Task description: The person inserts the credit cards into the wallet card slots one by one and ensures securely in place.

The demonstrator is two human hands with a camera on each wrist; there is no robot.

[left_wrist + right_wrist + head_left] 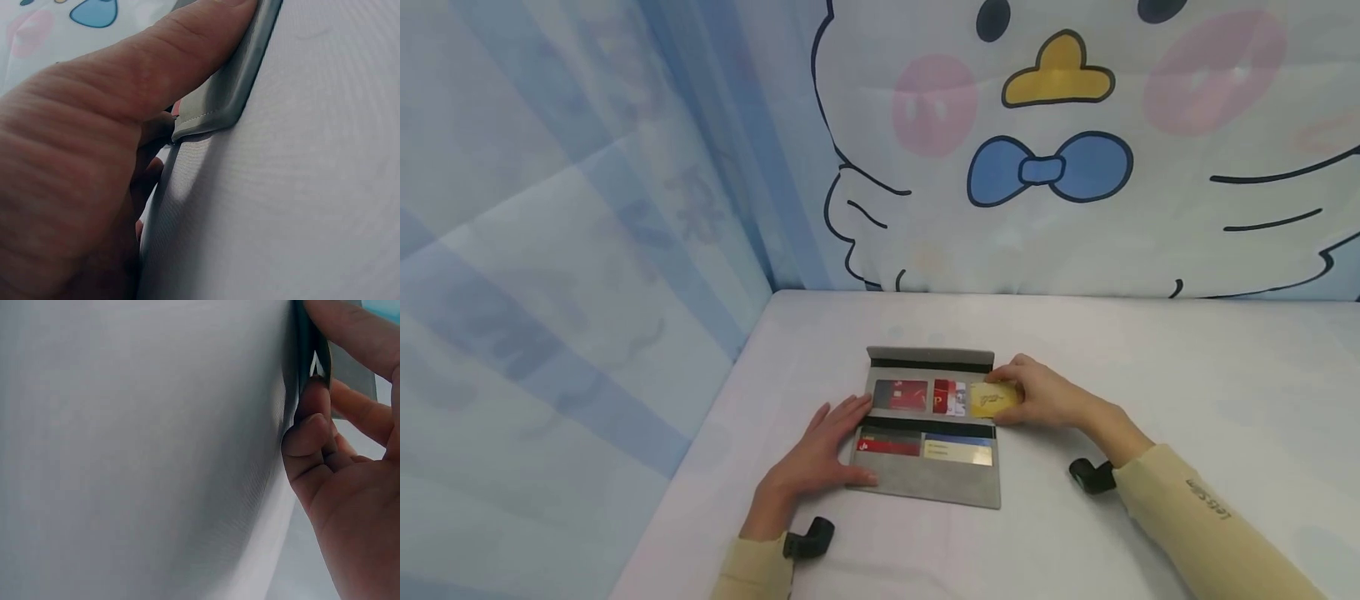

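A grey folding wallet [925, 485] lies unfolded on the white table, with several cards in its slots. In its upper panel are a red card [908, 395], a red-and-white card [950, 397] and a yellow card [992, 400]. The lower panel carries a dark-and-red card [888, 445] and a cream-and-blue card [958, 450]. My right hand [1043, 396] pinches the yellow card at the wallet's right edge; how far the card sits in its slot cannot be told. Resting along the left edge, my left hand [822, 454] has its fingers extended and its thumb [187, 50] over the lower panel.
The white table [1150, 350] stretches around the wallet. A patterned curtain [550, 250] hangs on the left, and a cartoon-printed cloth [1045, 242] hangs behind the table. Each wrist wears a small black camera, the right one [1092, 476] close above the table.
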